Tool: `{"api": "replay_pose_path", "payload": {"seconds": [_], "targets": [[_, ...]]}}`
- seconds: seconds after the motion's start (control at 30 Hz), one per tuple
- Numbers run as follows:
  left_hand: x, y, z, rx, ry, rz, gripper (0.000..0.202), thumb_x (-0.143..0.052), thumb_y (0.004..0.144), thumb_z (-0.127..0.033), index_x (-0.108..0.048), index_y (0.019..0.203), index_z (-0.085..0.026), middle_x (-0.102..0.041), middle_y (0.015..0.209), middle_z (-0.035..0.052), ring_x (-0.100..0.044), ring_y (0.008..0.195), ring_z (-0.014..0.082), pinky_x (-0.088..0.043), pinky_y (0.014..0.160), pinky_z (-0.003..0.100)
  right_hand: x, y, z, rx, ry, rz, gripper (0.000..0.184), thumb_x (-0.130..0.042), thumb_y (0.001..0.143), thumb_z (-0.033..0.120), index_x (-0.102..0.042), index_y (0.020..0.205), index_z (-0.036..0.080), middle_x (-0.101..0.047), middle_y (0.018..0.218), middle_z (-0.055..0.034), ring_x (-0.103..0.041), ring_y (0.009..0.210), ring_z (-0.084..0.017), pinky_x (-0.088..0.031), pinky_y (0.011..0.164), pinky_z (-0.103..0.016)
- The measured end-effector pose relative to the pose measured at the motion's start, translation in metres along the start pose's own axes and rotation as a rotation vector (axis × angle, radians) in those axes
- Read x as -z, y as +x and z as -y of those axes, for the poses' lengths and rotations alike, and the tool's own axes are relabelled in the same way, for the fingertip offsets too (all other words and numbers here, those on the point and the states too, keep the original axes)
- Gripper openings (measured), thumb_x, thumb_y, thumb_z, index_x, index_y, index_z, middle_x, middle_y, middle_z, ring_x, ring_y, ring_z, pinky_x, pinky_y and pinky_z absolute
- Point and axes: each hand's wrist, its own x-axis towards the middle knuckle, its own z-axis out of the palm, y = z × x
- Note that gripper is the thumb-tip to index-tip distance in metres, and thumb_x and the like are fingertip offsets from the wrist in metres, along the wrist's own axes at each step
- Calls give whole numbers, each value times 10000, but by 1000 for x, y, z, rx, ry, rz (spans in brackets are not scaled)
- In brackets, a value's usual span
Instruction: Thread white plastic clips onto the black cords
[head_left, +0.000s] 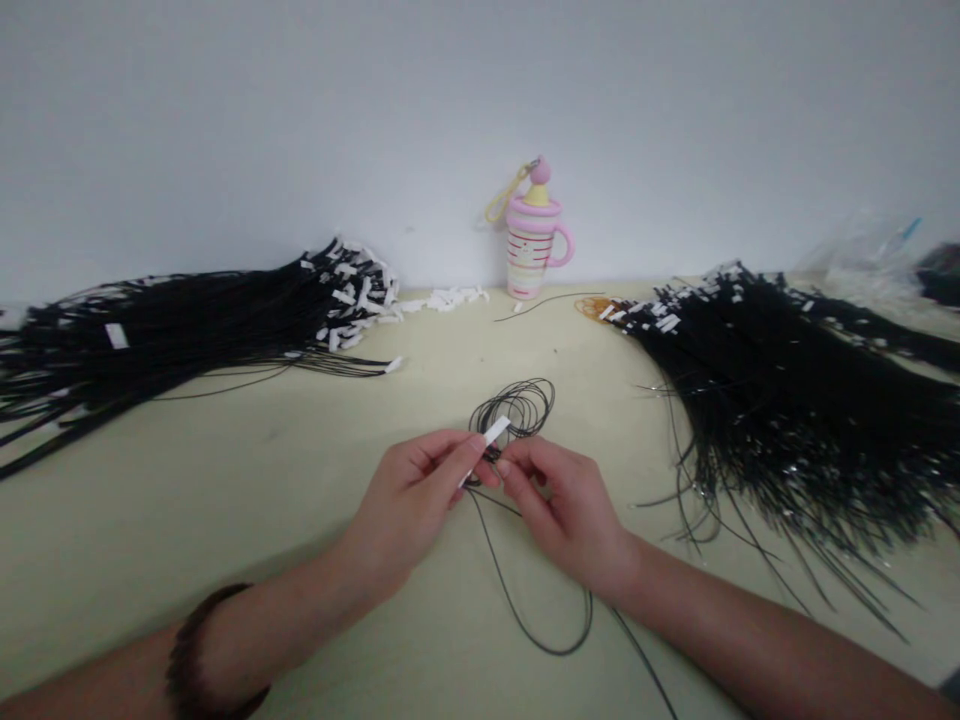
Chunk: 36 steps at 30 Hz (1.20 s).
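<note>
Black cord (521, 405) sits at the middle of my view, wound into a small loose coil on the pale yellow table (300, 500), with its free end trailing back toward me between the two forearms. I see the left hand (409, 500) pinching a white tag (491, 437) between thumb and forefinger, the tag slanting up over the near edge of the coil. I see the right hand (562, 510) closed fingertip to thumb on the cord just beside the tag, so both hands meet there, nearly touching. A dark beaded bracelet (187, 650) circles the left wrist. Far left lies a big bundle of tagged cords (150, 340); far right lies a second bundle (787, 400), well apart from the hands. A pink striped cup (529, 240) stands upright against the white wall, with loose white tags (450, 298) just left of it.
</note>
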Motion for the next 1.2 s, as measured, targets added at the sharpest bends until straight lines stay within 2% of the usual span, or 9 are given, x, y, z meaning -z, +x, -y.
{"api": "replay_pose_path", "payload": {"seconds": [0.2,0.4,0.5,0.6,0.77,0.93,1.03,1.13,1.2], "targets": [[20,-2,-29,-173,-281,-58,150,-588,766,-287,-656,665,-199,-586,548,-31,-470,540,74,-342,497,168,12,9,-18,-92,247,224,127,-583,789,232,-666,813,138,-592,763,-45,-541,662,-111,-421,566,-214],[29,-31,-52,-94,8,594,158,-604,728,-325,-666,636,-212,-526,404,-8,-403,341,88,-272,373,211,30,16,-13,-276,512,325,124,-553,814,263,-598,866,159,-605,786,-26,-577,711,-109,-471,656,-235],[27,-31,-45,-206,365,698,187,-553,772,-323,-668,672,-214,-556,500,13,-442,429,109,-294,412,221,43,22,-19,-332,640,344,172,-606,776,259,-568,907,154,-636,868,-42,-600,791,-118,-475,717,-247],[24,-17,-30,-335,536,695,207,-498,803,-286,-645,685,-202,-528,517,-8,-409,463,100,-280,441,214,56,31,-33,-370,630,195,214,-556,809,282,-561,987,163,-629,1028,-80,-596,928,-142,-473,769,-275],[23,14,-6,-139,393,489,241,-486,804,-309,-583,636,-165,-538,509,-23,-365,421,74,-243,420,190,63,32,-29,-184,107,-165,188,-564,783,244,-597,947,160,-631,888,-55,-581,794,-134,-456,678,-256],[25,27,1,7,156,263,271,-512,789,-371,-567,650,-145,-496,503,-34,-300,375,48,-177,377,186,39,7,15,278,-135,505,263,-565,718,98,-641,951,193,-575,837,-38,-530,725,-122,-442,654,-237],[26,28,1,38,43,222,258,-533,779,-368,-578,690,-129,-522,544,-20,-300,375,34,-171,370,176,37,-1,29,322,-110,814,175,-567,768,130,-693,863,206,-552,744,-20,-519,645,-102,-430,590,-214],[26,28,0,42,6,211,246,-554,766,-347,-582,678,-119,-539,557,-8,-305,373,27,-172,360,169,64,4,26,160,113,749,178,-587,806,224,-701,942,208,-555,695,-17,-518,577,-79,-432,533,-204],[25,28,-2,71,-18,192,226,-576,749,-328,-582,666,-117,-539,561,-7,-310,379,28,-180,359,166,92,13,16,88,218,407,174,-622,780,267,-707,932,260,-595,694,-21,-536,584,-91,-423,511,-232]]}}
